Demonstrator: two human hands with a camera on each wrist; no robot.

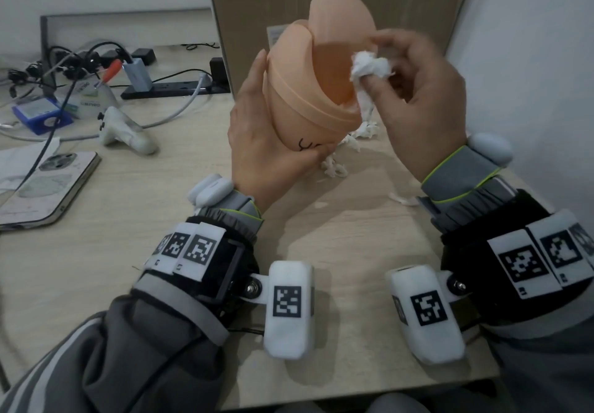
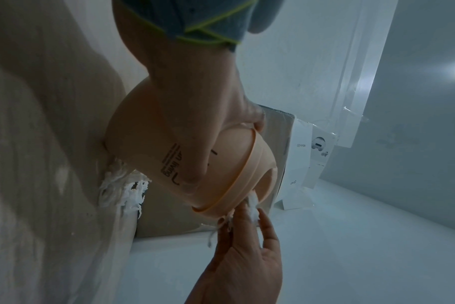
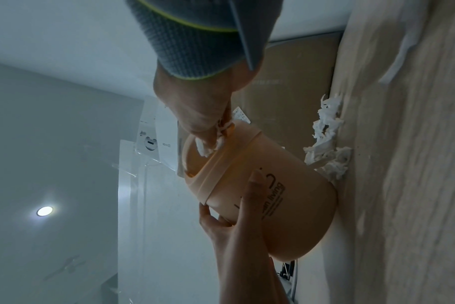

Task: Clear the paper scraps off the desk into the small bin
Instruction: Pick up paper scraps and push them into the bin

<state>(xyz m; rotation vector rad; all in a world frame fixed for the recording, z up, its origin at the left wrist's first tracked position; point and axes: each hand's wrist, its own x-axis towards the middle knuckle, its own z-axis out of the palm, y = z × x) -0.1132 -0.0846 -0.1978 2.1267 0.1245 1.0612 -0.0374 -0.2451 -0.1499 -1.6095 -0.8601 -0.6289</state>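
Note:
My left hand [image 1: 255,133] grips the body of the small peach bin [image 1: 299,97], which is tilted with its mouth toward the right and its flip lid [image 1: 340,11] up. At the bin's mouth, my right hand [image 1: 414,91] pinches a wad of white paper [image 1: 369,67]. The right wrist view shows this wad [image 3: 205,148] at the rim of the bin [image 3: 286,205], whose base touches the desk. More paper scraps [image 1: 334,167] lie on the desk under and behind the bin. They also show as scraps [image 2: 120,189] in the left wrist view. One small scrap [image 1: 401,199] lies near my right wrist.
A tall cardboard box [image 1: 337,4] stands right behind the bin, with a white wall [image 1: 530,59] to the right. On the left of the wooden desk [image 1: 128,252] lie a phone [image 1: 48,184], a white controller [image 1: 125,133], a blue box [image 1: 41,115] and a power strip [image 1: 173,89] with cables.

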